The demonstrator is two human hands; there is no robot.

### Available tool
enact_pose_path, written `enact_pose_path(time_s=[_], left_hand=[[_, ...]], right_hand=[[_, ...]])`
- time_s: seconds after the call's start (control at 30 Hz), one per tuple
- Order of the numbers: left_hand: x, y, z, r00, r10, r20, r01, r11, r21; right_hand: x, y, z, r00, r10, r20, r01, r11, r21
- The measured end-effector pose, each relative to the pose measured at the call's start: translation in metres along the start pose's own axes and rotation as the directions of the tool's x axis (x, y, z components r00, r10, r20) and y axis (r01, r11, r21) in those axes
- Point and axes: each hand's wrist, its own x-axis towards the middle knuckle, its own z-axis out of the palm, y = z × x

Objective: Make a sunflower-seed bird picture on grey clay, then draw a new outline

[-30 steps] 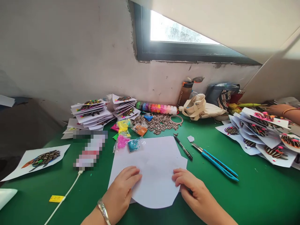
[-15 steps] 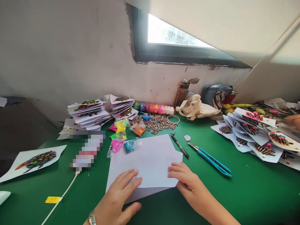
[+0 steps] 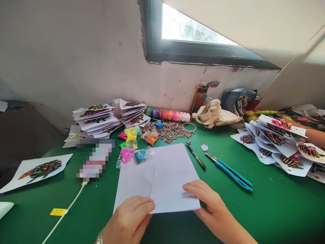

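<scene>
White paper [image 3: 167,176] lies on the green table in front of me, with a visible line running up its middle; whether that is a crease or a second sheet's edge I cannot tell. My left hand [image 3: 133,217] is closed on the near edge, fingers bunched and thumb underneath. At the near right corner, my right hand [image 3: 207,201] has its fingers over the paper and its thumb below the edge. A bag of teal clay [image 3: 142,155] and a bag of pink clay [image 3: 127,156] sit at the paper's far left corner.
A black pen [image 3: 196,156] and a blue utility knife [image 3: 231,173], blade out, lie to the right. Striped seeds [image 3: 172,131] are spread behind. Stacked seed pictures [image 3: 95,122] stand left, more pictures [image 3: 274,142] right. A white cable [image 3: 73,200] crosses the left side. Another person's arm [image 3: 315,135] shows far right.
My left hand has gone from spread fingers to a closed grip on the near edge. The upper paper's near edge has come toward me, and its right corner no longer juts out on the right.
</scene>
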Motion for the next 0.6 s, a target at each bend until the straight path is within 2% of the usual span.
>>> enact_pose_path(time_s=[0.1, 0.17, 0.23, 0.3, 0.33, 0.4, 0.5, 0.53, 0.6], left_hand=[[0.001, 0.003, 0.004, 0.994, -0.102, -0.032, 0.100, 0.993, -0.061], [0.004, 0.002, 0.006, 0.973, -0.232, -0.019, 0.227, 0.965, -0.131], [0.010, 0.001, 0.007, 0.913, -0.407, 0.029, 0.403, 0.888, -0.220], [0.020, -0.002, 0.008, 0.819, -0.563, 0.108, 0.563, 0.755, -0.335], [0.025, -0.004, 0.009, 0.789, -0.597, 0.142, 0.596, 0.689, -0.413], [0.036, -0.008, 0.011, 0.752, -0.613, 0.245, 0.621, 0.533, -0.575], [0.047, -0.016, 0.016, 0.742, -0.530, 0.411, 0.622, 0.314, -0.717], [0.048, -0.018, 0.018, 0.739, -0.510, 0.439, 0.629, 0.291, -0.721], [0.048, -0.022, 0.023, 0.727, -0.526, 0.440, 0.656, 0.344, -0.672]], right_hand=[[-0.001, 0.004, 0.005, 0.979, 0.194, -0.055, -0.192, 0.981, 0.036], [-0.001, 0.005, 0.010, 0.963, 0.254, -0.089, -0.253, 0.967, 0.028], [0.000, 0.004, 0.014, 0.955, 0.275, -0.110, -0.274, 0.961, 0.020], [0.000, 0.001, 0.015, 0.944, 0.307, -0.118, -0.304, 0.952, 0.038], [0.001, -0.001, 0.015, 0.936, 0.330, -0.120, -0.324, 0.944, 0.066], [0.001, -0.004, 0.013, 0.916, 0.382, -0.118, -0.361, 0.917, 0.171], [0.000, -0.005, 0.009, 0.893, 0.436, -0.112, -0.381, 0.865, 0.327], [0.000, -0.005, 0.009, 0.892, 0.439, -0.109, -0.382, 0.859, 0.340], [0.001, -0.003, 0.009, 0.898, 0.427, -0.109, -0.379, 0.875, 0.303]])
